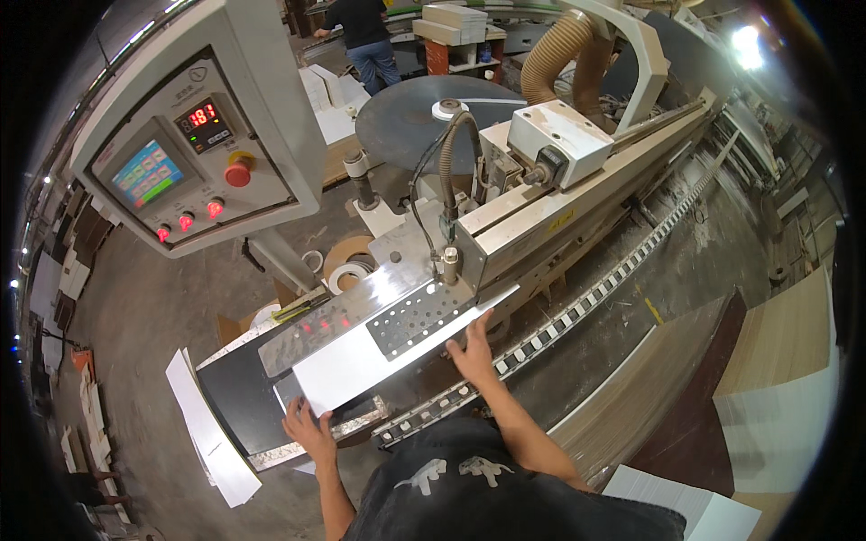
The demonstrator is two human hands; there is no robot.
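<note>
A long white panel (347, 371) lies on the machine's metal feed table, along a dark perforated plate (415, 317). At the panel's near left corner is my left hand (311, 433), fingers spread, its fingertips at the edge. Farther right, my right hand (474, 353) rests against the panel's near long edge with thumb and fingers apart. Neither hand is wrapped round the panel. The panel's right end reaches toward the machine's long metal body (541, 225).
A control box (203, 135) with a lit screen and red button stands at left. A roller track (541, 335) curves along the right. Stacked panels (776, 361) stand at right; white strips (212, 428) lie at left. Another person (361, 41) stands at the back.
</note>
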